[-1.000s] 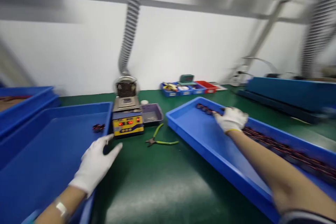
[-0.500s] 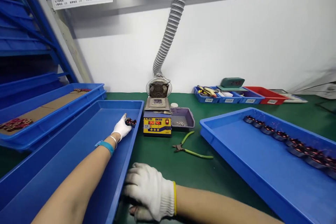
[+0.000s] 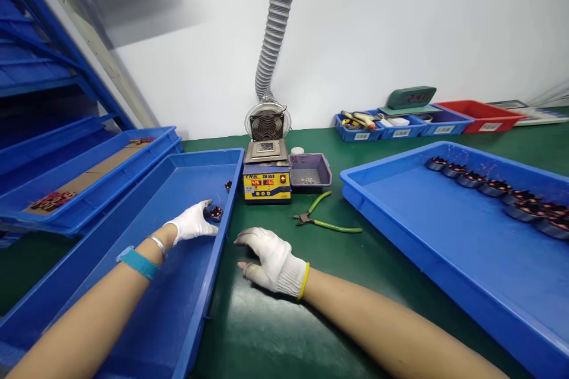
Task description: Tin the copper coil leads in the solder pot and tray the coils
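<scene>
In a white glove, my left hand [image 3: 194,222] reaches into the left blue tray [image 3: 178,174]. Its fingers and thumb curve around a small round part with dark and reddish wires [image 3: 216,213], near the tray's right wall. A second such part [image 3: 228,185] lies farther back by the same wall. My right hand [image 3: 269,257], in a white glove with a yellow cuff, hovers over the green table [image 3: 258,331], just right of that tray. Its fingers and thumb are apart with nothing between them.
A yellow and blue soldering pot [image 3: 267,183] stands at the middle back. Right of it are a small purple bin [image 3: 326,180] and green-handled cutters [image 3: 329,225]. The right blue tray [image 3: 382,231] holds a row of round parts [image 3: 471,179].
My left hand has drawn nearer along the tray, and two round parts now show apart there. My right hand has risen in view and its fingers have spread. The camera view has shifted.
</scene>
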Demonstrator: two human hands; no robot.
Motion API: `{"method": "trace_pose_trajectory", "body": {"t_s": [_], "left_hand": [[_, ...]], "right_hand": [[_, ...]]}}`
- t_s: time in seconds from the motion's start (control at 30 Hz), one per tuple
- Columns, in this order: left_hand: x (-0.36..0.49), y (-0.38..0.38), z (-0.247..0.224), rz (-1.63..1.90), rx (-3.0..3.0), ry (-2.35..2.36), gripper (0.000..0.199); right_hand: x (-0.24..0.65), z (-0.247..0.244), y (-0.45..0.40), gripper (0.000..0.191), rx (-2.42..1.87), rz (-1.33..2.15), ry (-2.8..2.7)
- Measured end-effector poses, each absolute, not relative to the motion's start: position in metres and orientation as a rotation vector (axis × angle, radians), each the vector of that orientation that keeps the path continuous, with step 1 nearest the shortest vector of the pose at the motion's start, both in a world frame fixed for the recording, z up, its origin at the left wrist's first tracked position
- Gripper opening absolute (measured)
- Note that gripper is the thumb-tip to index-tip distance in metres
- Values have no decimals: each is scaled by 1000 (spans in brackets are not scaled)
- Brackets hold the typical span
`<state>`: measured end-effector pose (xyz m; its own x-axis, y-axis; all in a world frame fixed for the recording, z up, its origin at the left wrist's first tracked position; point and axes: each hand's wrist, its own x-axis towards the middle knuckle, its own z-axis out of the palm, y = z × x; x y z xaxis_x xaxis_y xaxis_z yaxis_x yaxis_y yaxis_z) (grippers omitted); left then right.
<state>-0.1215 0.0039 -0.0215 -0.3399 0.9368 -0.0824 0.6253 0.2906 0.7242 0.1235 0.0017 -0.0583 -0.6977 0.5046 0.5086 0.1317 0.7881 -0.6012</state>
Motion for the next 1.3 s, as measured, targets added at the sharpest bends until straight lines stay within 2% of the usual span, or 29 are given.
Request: {"method": "trace_pose_trajectory", "body": {"t_s": [0.2, 0.37, 0.47, 0.6, 0.7, 0.8, 0.97, 1.13, 1.3], "left_hand": [[-98, 4, -15, 993, 1320, 2097, 36], [-63, -11, 20, 1220, 1284, 2130, 47], [-22, -26, 33, 1256, 1340, 2020, 45], [19, -36, 32, 1038, 1403, 2082, 40], [23, -35, 28, 943, 1416, 2102, 38], [17, -36, 25, 938, 1417, 2052, 44], [11, -45, 22, 939, 1436, 1982, 57], [5, -45, 18, 999, 1517, 1844, 66], [-7, -45, 9, 1143, 1414, 1460, 61]], "right_hand": [[124, -60, 3, 37, -490, 747, -2239], [124, -45, 1, 50, -525, 793, -1880], [123, -33, -2, 57, -593, 835, -1695], [120, -29, -5, 36, -713, 818, -1650], [119, -31, -1, 32, -710, 842, -1668], [121, -33, 8, 37, -656, 1021, -1661], [126, -35, 21, 58, -617, 1365, -1521], [130, -24, 12, 44, -567, 1520, -1488], [134, -13, 8, 55, -420, 1993, -1234]]}}
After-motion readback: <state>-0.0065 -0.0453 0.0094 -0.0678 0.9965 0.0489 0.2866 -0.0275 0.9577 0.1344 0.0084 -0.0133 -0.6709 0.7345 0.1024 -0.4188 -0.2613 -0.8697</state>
